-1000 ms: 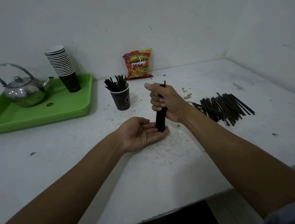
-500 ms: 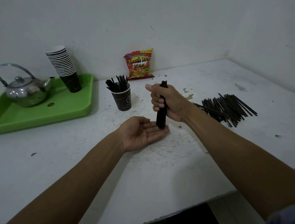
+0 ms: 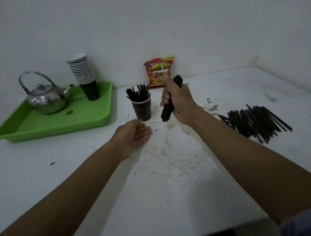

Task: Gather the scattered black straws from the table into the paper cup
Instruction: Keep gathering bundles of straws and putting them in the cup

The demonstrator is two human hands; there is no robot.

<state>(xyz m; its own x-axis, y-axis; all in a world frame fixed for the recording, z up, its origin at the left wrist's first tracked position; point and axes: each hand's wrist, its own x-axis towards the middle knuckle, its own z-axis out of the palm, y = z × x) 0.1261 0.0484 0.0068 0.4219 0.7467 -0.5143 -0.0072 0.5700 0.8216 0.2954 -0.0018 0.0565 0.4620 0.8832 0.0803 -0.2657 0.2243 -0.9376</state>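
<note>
My right hand (image 3: pixel 179 101) is closed around an upright bundle of black straws (image 3: pixel 167 112), held above the table just right of the dark paper cup (image 3: pixel 141 108). Several black straws (image 3: pixel 137 94) stand in that cup and lean left. My left hand (image 3: pixel 135 134) is open and palm up, just in front of the cup and apart from the bundle. A loose pile of black straws (image 3: pixel 256 120) lies flat on the table at the right.
A green tray (image 3: pixel 90 116) at the left carries a metal kettle (image 3: pixel 45 98) and a leaning stack of paper cups (image 3: pixel 84 75). A red snack bag (image 3: pixel 159 71) leans on the back wall. The white table's front edge (image 3: pixel 217 231) runs near my right forearm.
My right hand lifted the straw bundle off my left palm and carried it up and toward the cup. My left hand shifted left, nearer the cup's base.
</note>
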